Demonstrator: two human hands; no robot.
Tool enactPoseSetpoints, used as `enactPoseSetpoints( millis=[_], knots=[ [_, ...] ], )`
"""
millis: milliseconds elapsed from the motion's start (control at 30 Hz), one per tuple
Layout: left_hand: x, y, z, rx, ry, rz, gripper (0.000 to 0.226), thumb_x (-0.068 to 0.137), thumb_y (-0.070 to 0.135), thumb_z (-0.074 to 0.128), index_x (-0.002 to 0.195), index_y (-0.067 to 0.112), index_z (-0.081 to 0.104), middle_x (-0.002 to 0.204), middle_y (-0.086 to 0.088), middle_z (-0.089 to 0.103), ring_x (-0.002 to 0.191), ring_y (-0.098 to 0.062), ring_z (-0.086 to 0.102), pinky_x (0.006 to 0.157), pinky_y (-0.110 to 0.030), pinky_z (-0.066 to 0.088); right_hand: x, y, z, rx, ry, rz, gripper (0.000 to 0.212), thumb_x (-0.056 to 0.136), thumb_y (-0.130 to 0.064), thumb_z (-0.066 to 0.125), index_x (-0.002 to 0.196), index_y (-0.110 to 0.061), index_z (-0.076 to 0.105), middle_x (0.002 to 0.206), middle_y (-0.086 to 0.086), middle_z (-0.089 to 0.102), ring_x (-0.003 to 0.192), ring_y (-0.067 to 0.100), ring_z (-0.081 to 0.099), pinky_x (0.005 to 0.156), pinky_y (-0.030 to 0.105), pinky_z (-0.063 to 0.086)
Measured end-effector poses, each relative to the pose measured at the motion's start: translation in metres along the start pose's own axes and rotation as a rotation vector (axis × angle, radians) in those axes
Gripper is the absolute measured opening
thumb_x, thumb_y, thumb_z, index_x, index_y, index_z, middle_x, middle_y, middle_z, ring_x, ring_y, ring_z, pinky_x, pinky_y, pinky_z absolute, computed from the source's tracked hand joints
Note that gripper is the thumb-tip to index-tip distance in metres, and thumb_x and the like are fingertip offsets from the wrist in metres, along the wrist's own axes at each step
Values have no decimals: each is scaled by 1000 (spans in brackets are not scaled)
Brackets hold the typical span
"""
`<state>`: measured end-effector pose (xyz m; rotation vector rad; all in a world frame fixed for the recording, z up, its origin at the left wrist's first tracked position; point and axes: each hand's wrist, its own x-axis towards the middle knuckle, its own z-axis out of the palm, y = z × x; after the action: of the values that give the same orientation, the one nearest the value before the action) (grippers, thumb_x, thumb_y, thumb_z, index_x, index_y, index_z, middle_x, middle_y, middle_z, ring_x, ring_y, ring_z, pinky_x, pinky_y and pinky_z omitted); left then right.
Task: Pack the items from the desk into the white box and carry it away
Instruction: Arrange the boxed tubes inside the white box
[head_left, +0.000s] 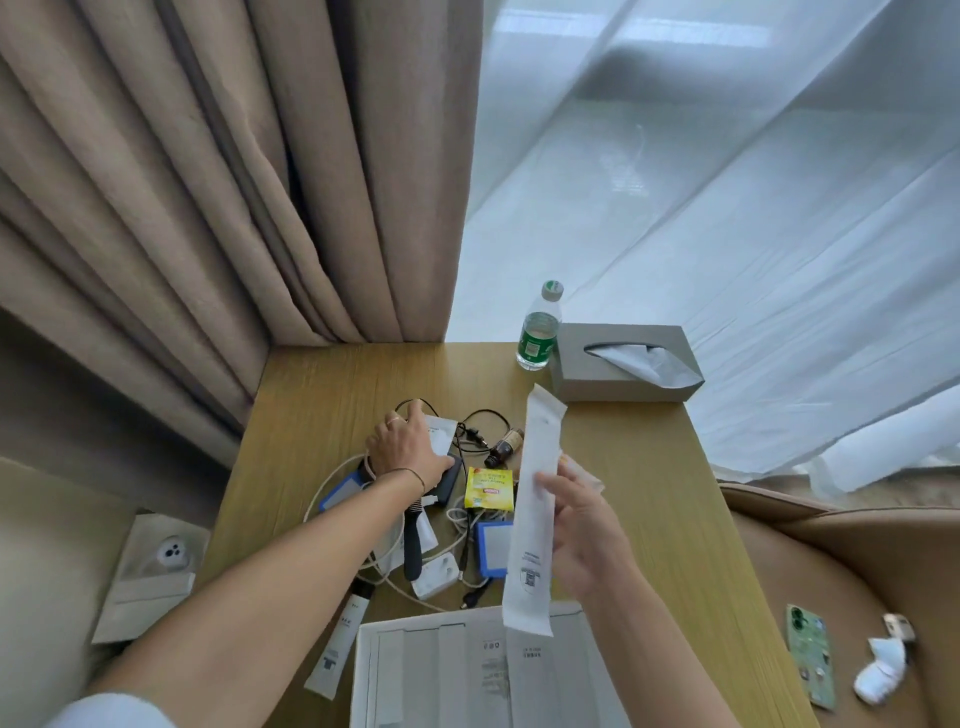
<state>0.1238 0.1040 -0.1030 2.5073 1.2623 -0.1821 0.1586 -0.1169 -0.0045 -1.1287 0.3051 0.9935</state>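
Now the right hand (582, 540) holds a long white paper packet (532, 512) with closed fingers, over the open white box (488, 670) at 6 o'clock on the table (649, 519). At 10 o'clock, the left hand (402, 444) presses fingers on a dark power bank (451, 480) among cables.

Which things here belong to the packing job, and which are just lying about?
Job:
white box
long white packet in right hand
yellow sachet
brown bottle
cables
left hand

Lying about:
tissue box
water bottle
phone
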Motion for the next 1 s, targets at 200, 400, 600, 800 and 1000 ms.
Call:
enactPoseSetpoints(
  millis=[200, 400, 600, 800, 1000],
  knots=[
    [-4, -2, -4, -65, -2, 105, 42, 80, 23, 68, 119, 15, 55, 116, -13, 62, 106, -33, 58, 83, -42, 53, -29, 4, -13, -54, -133, 37, 35, 76, 4, 71, 107, -11, 78, 94, 12, 78, 70, 23, 75, 59, 35, 59],
    [-20, -7, -28, -110, 141, 201, 17, 93, 17, 53, 81, 10, 61, 84, -15, 68, 72, -33, 61, 58, -34, 48, -63, 7, -30, -251, 41, -129, 20, 86, -14, 75, 106, -10, 73, 93, 15, 77, 74, 28, 74, 61, 37, 59],
    [-80, -5, -64, -453, 211, 282, 12, 94, 12, 57, 86, 4, 59, 95, -14, 71, 75, -32, 63, 56, -39, 54, -96, 19, -54, -526, 101, -287, 14, 94, -16, 66, 98, -8, 77, 90, 12, 78, 75, 24, 74, 68, 37, 61],
    [-158, -11, -68, -865, 167, 170, 10, 95, 14, 63, 102, 9, 67, 98, -3, 72, 83, -16, 68, 50, -12, 45, -116, 48, -78, -878, 83, -331, 15, 85, -11, 71, 92, -20, 81, 86, -7, 80, 77, 6, 74, 61, 18, 53],
    [-221, -22, -51, -1083, 78, 143, 17, 91, 10, 68, 105, 21, 67, 98, 7, 74, 91, -12, 72, 64, -17, 55, -125, 84, -97, -1176, 178, -334, 28, 88, -28, 56, 73, -12, 73, 68, 0, 74, 54, 15, 64, 51, 36, 50]
  ],
)
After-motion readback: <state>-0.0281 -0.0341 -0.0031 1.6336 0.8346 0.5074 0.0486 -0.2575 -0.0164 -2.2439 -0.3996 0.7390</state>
